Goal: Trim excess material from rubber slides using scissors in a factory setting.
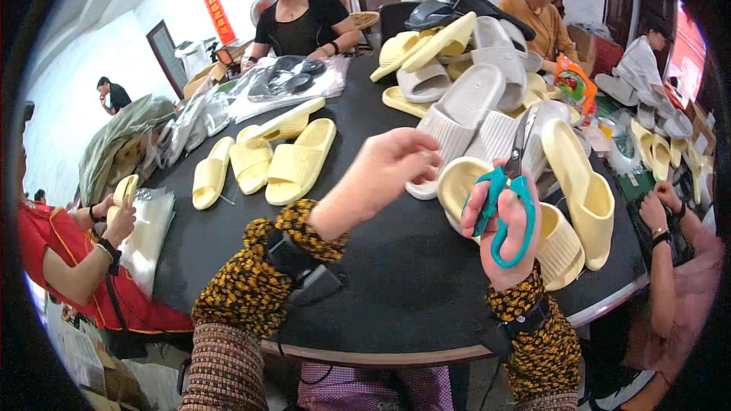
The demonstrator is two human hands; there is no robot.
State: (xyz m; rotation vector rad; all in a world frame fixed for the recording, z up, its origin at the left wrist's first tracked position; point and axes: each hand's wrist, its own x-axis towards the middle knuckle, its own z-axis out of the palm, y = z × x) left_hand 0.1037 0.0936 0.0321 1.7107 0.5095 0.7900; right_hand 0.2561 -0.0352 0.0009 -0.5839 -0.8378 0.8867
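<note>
The largest thing in view is the black table [388,289], spread from nine through six to three o'clock. Between one and two o'clock on it rises a heap of slippers [506,68], pale yellow and grey with some black, piled at many angles. Between eight and nine o'clock a person in red [57,247] holds a slipper up in both hands; between eleven and twelve stands a person in a black top [301,19]. The wearer's patterned sleeves [232,293] enter from seven o'clock and from between four and five.

Between nine and ten o'clock lie four yellow slippers [302,164], one resting tilted near the top of the others. At eleven, black slippers [285,80] lie on clear plastic.

The left hand [373,175] is near the centre, fingers loosely curled with nothing visible in them. A grey slipper [474,91] sits just beside it at two o'clock; whether the fingertips touch it cannot be told.

Between three and four o'clock, the right hand [518,237] is closed about the teal handles of a pair of scissors [516,158], blades pointing to twelve; how far the blades part is hard to tell. At two o'clock from this hand a yellow slipper [582,190] stands tilted.
</note>
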